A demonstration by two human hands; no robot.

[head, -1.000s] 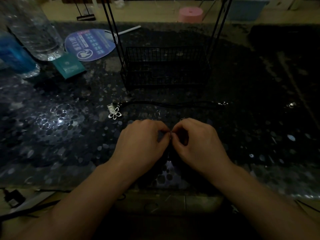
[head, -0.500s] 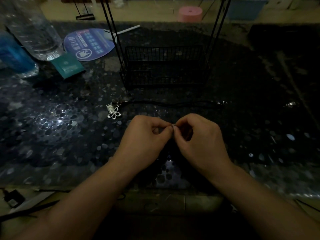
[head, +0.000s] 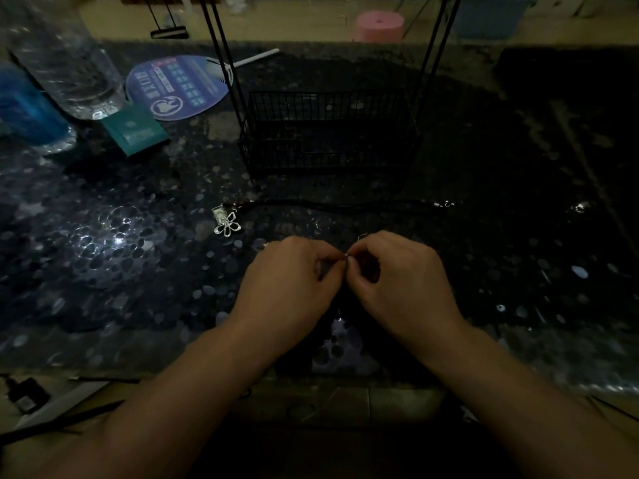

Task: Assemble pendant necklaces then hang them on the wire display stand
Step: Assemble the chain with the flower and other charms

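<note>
1. Blue bottle (head: 24,112) and clear plastic bottle (head: 65,60) stand far up-left of the left hand, at the surface's left edge.
2. Teal booklet (head: 135,132) lies just right of the clear bottle's base; round blue fan (head: 178,86) lies beyond it, well up-left of the left hand.
3. Silver flower pendant (head: 228,225) lies on the dark speckled surface (head: 103,264), near and up-left of the left hand, not touched.
4. Black cord (head: 345,205) runs from the pendant rightward across the surface, just beyond both hands; a small metal clasp end (head: 444,203) sits at its right tip, up-right of the right hand.
5. Left hand (head: 294,281): fingers curled, thumb and fingertip pinching a tiny shiny metal piece (head: 346,257) at the point where both hands meet. Too small and dark to say what the piece is.
6. Right hand (head: 404,278): fingers curled, pinching the same tiny piece from the other side; fingertips of both hands touch.
7. Black wire display stand (head: 328,133) stands straight ahead, beyond both hands and the cord; its basket base rests on the surface, thin uprights rise out of frame.
8. Pink round object (head: 379,26) sits far beyond the stand, up-right of the hands.
</note>
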